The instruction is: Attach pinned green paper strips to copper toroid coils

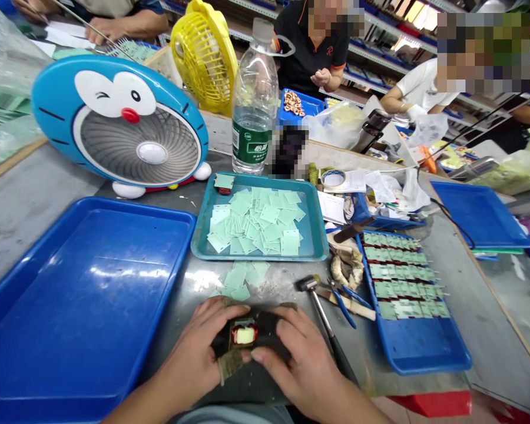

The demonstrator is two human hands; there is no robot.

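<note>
Below the water bottle (255, 100): red-rimmed white component (244, 335), partly hidden by left hand (194, 356) and right hand (295, 365), its type too small to tell. Just right of the bottle: black object (289, 152), blurred beyond naming. Left of the bottle: blue tray (83, 306), cut off by the picture's lower edge.

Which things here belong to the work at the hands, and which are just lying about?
Likely part of the work: left hand, right hand, small wound component, pale green sheets, teal tray, hammer, blue-handled pliers.

Likely just lying about: blue cartoon-face fan, yellow fan, water bottle, tape roll.
</note>
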